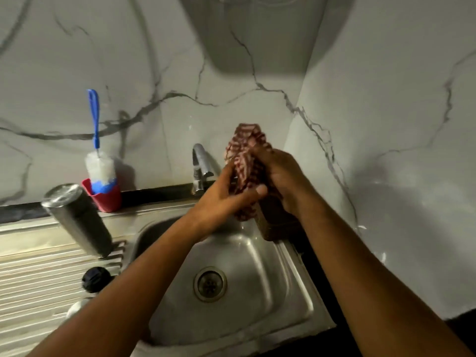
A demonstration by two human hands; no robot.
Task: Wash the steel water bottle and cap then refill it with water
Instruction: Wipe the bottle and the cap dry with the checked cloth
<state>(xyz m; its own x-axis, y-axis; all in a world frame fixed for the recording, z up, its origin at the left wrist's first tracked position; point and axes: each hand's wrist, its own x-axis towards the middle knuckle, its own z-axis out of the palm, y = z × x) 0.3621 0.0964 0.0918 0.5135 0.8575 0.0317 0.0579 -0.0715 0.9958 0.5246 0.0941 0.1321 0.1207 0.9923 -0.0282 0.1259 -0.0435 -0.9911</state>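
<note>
The steel water bottle [77,217] stands upside down on the ribbed drainboard [31,279] left of the sink. Its dark cap [95,279] lies on the drainboard nearer to me. Above the back of the sink basin [231,318], both hands hold a red-and-white checked cloth [246,155]. My left hand [226,199] grips its lower part with the thumb across the fabric. My right hand [280,176] grips it from the right side. The cloth sticks up above both hands.
A steel tap [202,168] stands behind the sink, just left of the hands. A bottle brush with a blue handle [99,155] stands in a red cup [105,197] at the back left. A brown block sits on the sink's back right rim. Marble walls close in behind and right.
</note>
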